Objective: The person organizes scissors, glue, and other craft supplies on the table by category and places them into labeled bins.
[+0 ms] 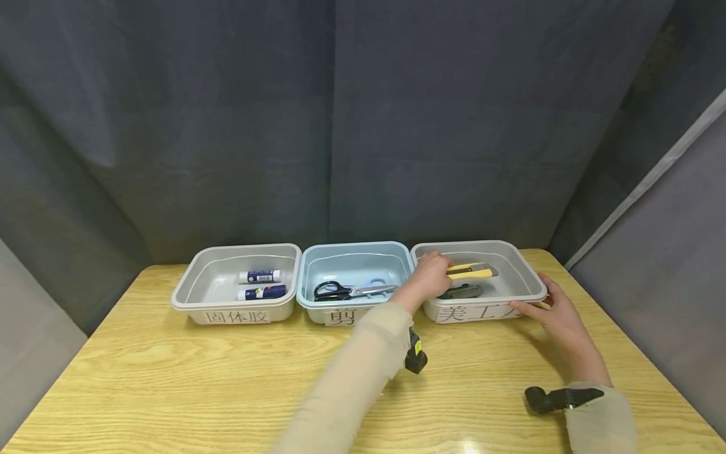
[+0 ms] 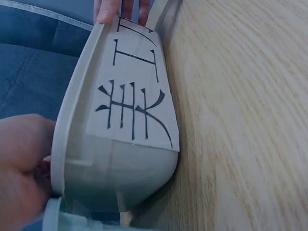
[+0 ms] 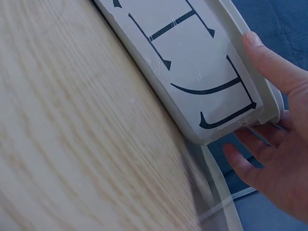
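My left hand (image 1: 428, 276) reaches over the left rim of the right-hand grey bin (image 1: 484, 309). Its fingers are hidden behind the rim in the left wrist view. A yellow utility knife (image 1: 472, 271) in the bin meets these fingers at its left end; I cannot tell whether they hold it. Below it in the bin is a dark green utility knife (image 1: 462, 291), partly covered by the hand. At the bin's front right corner, my right hand (image 1: 558, 312) grips the bin, thumb (image 3: 269, 60) on the rim and other fingers curled around the side.
Left of this bin stands a light blue bin (image 1: 306, 301) with black-handled scissors (image 1: 346, 292) and light blue-handled scissors (image 1: 377, 284). Farther left, another grey bin (image 1: 187, 302) contains two glue sticks (image 1: 262, 292). Dark curtains (image 1: 334, 126) hang behind the wooden table (image 1: 187, 378).
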### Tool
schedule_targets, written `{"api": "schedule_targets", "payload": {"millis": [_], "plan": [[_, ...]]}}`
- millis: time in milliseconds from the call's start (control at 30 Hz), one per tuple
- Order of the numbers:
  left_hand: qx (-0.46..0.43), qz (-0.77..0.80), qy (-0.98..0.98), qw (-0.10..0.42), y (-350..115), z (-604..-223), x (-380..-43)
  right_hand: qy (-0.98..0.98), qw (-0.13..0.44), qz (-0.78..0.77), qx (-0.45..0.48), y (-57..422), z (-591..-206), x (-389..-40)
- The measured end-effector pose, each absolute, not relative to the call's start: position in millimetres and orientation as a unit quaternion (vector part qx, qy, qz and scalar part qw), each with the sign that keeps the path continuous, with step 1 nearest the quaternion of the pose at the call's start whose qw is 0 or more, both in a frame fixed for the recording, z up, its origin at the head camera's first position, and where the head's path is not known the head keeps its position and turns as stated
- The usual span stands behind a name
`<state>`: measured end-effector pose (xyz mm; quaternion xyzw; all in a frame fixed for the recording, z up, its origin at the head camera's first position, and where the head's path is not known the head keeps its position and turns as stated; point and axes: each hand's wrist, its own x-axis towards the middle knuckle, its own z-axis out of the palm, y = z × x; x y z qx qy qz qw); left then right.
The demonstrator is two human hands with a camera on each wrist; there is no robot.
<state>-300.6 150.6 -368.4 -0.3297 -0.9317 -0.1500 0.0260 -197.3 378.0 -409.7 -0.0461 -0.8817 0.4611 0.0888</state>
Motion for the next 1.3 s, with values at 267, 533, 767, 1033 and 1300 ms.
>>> {"api": "schedule_targets", "payload": {"millis": [267, 533, 767, 1033, 1300], "plan": [[-0.261, -0.119, -0.956, 0.057, 160.1, -373.8, -298.9, -0.879, 0.093, 0.465, -0.041, 380.1, -411.2, -197.4], [-0.243, -0.06, -0.966, 0.064, 164.7, -374.0, -298.6, -0.881, 0.095, 0.462, -0.036, 378.3, -409.6, -197.3], [-0.243, -0.087, -0.964, 0.058, 164.6, -372.4, -296.3, -0.879, 0.092, 0.466, -0.04, 378.8, -409.0, -197.9], [-0.242, -0.196, -0.949, 0.046, 159.0, -362.2, -288.4, -0.886, 0.093, 0.452, -0.035, 380.6, -407.2, -198.6], [-0.251, -0.253, -0.933, 0.043, 150.6, -353.5, -275.3, -0.878, 0.078, 0.47, -0.05, 378.3, -408.5, -198.2]]}}
